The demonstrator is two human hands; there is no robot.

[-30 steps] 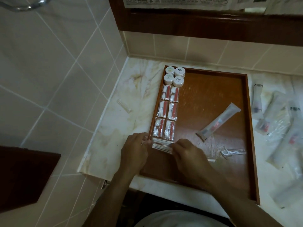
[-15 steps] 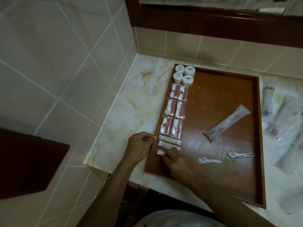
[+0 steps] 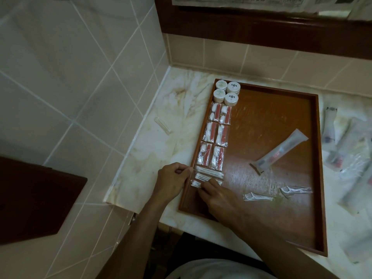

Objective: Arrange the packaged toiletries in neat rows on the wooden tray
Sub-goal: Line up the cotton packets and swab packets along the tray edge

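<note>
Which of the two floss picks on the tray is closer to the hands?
The left floss pick, lying just beside the right hand. The other floss pick lies farther right, toward the tray's edge.

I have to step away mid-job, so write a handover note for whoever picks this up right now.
Left hand: at the wooden tray's left rim, pinching the end of the top swab packet.
Right hand: fingertips pressing the third swab packet into line.
Done: four round jars and six red-and-white packets in two columns down the left side.
Left: toothbrush pouch and two floss picks lie loose on the tray; more pouches wait on the counter to its right.
</note>
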